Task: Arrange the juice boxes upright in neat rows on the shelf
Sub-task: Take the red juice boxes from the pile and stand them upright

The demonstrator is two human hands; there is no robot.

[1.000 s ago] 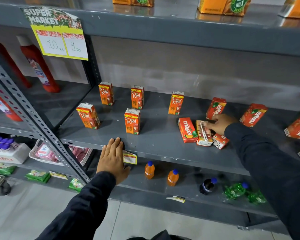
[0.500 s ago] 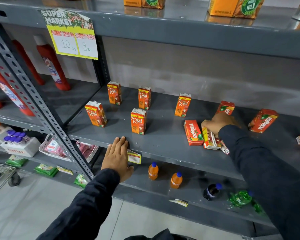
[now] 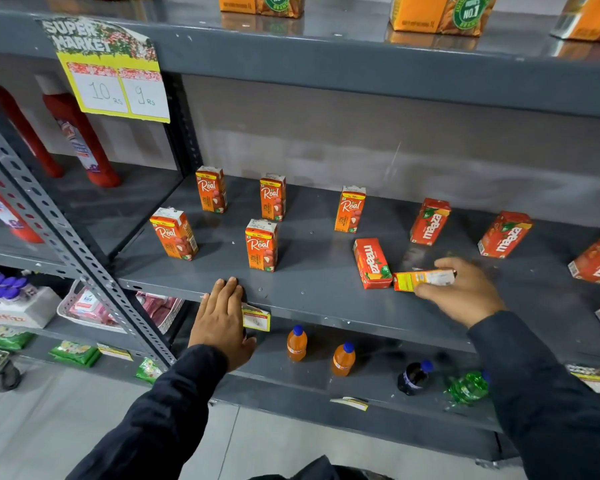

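5 Real juice boxes (image 3: 261, 244) are found standing upright on the left part of the grey shelf (image 3: 319, 299), 3 along the back and 2 nearer the front, though wide gaps are left between them. Further right, 2 Maaza boxes (image 3: 429, 221) are seen standing, tilted off square, and 1 flat Maaza box (image 3: 372, 263) is lying on its side just beside the right hand (image 3: 465, 295). A juice box held sideways (image 3: 423, 279) is gripped in that hand, above the shelf near its front edge, not yet stood up. At the far right, 2 more boxes are partly cut off by the frame, and their pose cannot be judged. The left hand (image 3: 220, 315) is laid flat and relaxed on the shelf's front lip, nothing grasped, beside a small price tag (image 3: 256, 318).

By this showing, the Real side is judged roughly done bar tightening; the Maaza side is largely left to be righted and lined up.

The shelf surface is smooth painted metal, speckled with small marks. A yellow price sign (image 3: 113, 69) is fixed to the shelf above, red sauce bottles (image 3: 80, 140) are kept in the neighbouring bay, and small drink bottles (image 3: 297, 342) are stored below. A pale tiled floor is visible beneath.
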